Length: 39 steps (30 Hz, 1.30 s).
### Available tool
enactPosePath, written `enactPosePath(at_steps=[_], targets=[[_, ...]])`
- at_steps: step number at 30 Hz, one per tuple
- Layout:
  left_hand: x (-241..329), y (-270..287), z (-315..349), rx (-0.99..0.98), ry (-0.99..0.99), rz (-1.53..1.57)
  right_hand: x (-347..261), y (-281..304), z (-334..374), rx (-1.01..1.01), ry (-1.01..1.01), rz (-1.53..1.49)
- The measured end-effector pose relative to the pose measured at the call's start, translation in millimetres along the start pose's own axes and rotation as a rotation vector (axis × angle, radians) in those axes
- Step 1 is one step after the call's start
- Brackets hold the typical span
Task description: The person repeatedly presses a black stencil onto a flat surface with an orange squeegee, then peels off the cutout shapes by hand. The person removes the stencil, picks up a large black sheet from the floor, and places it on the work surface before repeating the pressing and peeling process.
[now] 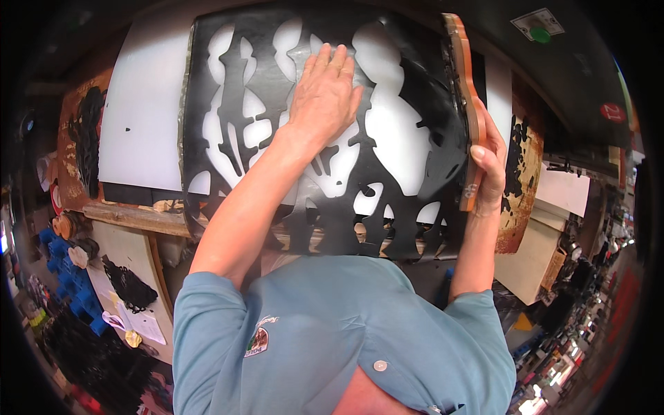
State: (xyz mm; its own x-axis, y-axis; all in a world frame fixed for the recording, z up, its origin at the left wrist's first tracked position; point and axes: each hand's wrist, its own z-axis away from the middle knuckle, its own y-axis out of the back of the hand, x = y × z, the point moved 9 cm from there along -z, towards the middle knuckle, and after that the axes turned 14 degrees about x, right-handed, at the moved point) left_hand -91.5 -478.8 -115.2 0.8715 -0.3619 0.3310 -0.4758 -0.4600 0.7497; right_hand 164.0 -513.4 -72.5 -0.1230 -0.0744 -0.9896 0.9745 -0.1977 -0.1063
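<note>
A black flexible sheet (197, 131) with several curved holes cut through it lies over a white board (145, 104), its near edge hanging over toward my body. My left hand (325, 97) rests flat on the sheet near its middle, fingers stretched out and close together. At the sheet's right side, my right hand (491, 162) grips an orange-edged cutting die (473, 104), thumb on the near face and fingers partly hidden behind it. The die stands on edge, its dark inner side facing the sheet. White shows through the holes.
A wooden rail (138, 218) runs along the bench front. Black scraps (88, 131) lie on a rusty plate at the left, with more scraps (515, 159) at the right. Blue plastic crates (72, 277) stand lower left. Overhead is a dark machine part with a green button (540, 34).
</note>
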Motion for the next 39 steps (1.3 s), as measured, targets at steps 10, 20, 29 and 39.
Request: enactPosePath(at_steps=[10,20,29,39], targets=[[102.8,-3.2,78.4,-0.486,0.969,1.035,15.9,-5.1,21.9,0.017,-0.092,-0.266],[64.5,-2.3,113.1,-0.336,1.281,1.405,-4.7,51.3,26.1,0.281,0.041,0.034],[46.7,11.5,106.0,-0.112,1.221,1.484,22.3,65.2,31.0,0.349,0.472,1.198],[-25.5,49.9,101.2,0.076,1.405,1.291,-5.1,41.5,40.9,0.434,0.591,0.913]])
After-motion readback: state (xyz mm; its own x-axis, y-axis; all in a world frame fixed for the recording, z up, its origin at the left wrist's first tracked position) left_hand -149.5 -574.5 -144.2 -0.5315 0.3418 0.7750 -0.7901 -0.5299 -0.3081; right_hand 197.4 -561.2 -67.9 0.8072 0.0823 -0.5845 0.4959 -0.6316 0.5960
